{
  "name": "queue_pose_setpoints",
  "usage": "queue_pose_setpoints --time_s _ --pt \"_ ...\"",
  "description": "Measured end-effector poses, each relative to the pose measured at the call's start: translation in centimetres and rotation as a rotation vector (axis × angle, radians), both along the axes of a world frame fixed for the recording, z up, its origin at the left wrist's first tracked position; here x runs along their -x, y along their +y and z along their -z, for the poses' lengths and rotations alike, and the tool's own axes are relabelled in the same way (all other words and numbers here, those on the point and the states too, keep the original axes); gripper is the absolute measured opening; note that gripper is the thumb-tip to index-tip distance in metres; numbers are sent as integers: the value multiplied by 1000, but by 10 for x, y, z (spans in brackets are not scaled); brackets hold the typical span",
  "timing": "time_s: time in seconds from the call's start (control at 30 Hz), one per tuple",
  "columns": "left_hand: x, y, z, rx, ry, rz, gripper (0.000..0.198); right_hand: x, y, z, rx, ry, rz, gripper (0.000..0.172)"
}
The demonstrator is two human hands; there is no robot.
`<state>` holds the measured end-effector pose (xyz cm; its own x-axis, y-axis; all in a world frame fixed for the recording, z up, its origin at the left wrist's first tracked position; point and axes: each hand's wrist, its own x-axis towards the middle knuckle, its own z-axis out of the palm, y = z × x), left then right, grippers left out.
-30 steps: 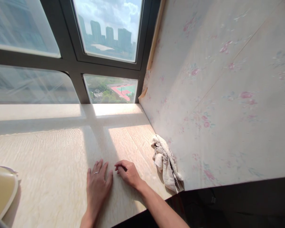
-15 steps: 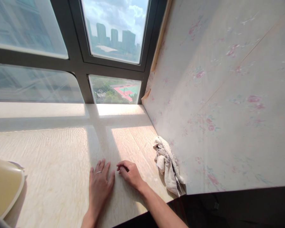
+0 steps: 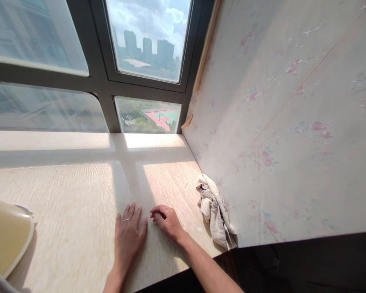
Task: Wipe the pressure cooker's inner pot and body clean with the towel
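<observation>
My left hand [image 3: 130, 232] lies flat on the pale marble-look windowsill [image 3: 70, 228], palm down with its fingers apart. A ring is on one of its fingers. Just right of it, my right hand [image 3: 167, 221] rests on the same surface, its fingers curled in and pressed together. I see nothing in its grasp, though the palm side is hidden. A crumpled beige cloth [image 3: 215, 211] lies further right, against the foot of the wall, near the sill's front corner. Neither hand touches it.
A cream-coloured rounded object [image 3: 9, 236] with a pale rim and a grey tube-like part [image 3: 0, 280] stand at the left edge. Dark window frames [image 3: 100, 81] rise behind the sill. A flower-patterned papered wall [image 3: 280, 134] bounds the right side. The front edge drops into dark space [image 3: 293, 264].
The camera view has shifted slightly, so more of the cream object shows at left. Both hands and the cloth stay in place on the sill.
</observation>
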<state>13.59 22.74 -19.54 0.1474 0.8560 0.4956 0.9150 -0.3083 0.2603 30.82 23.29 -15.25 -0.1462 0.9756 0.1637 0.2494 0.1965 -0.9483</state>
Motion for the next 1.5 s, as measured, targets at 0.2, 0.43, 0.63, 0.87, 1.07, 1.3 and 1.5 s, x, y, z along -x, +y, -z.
queue_pose_setpoints --time_s 0.2,0.43,0.63,0.87,1.07,1.3,1.5 --pt "-1 1 0 -12 -16 14 47 -2 -1 4 -6 105 10 24" --pt "0 0 0 -58 -13 24 46 -2 -1 6 47 61 34 25" --pt "-2 -1 0 -11 -70 19 41 -1 -1 2 53 1 39 26" --pt "-4 -4 3 12 -157 22 36 -1 -2 2 52 -57 44 26" --pt "-9 -7 -5 98 -272 1 34 -1 -4 0 83 -81 43 33" --pt "9 -16 -30 309 -798 32 31 -5 -3 6 203 -45 90 44" --pt "73 -41 -87 127 -1072 -93 29 -7 11 -2 360 85 148 50"
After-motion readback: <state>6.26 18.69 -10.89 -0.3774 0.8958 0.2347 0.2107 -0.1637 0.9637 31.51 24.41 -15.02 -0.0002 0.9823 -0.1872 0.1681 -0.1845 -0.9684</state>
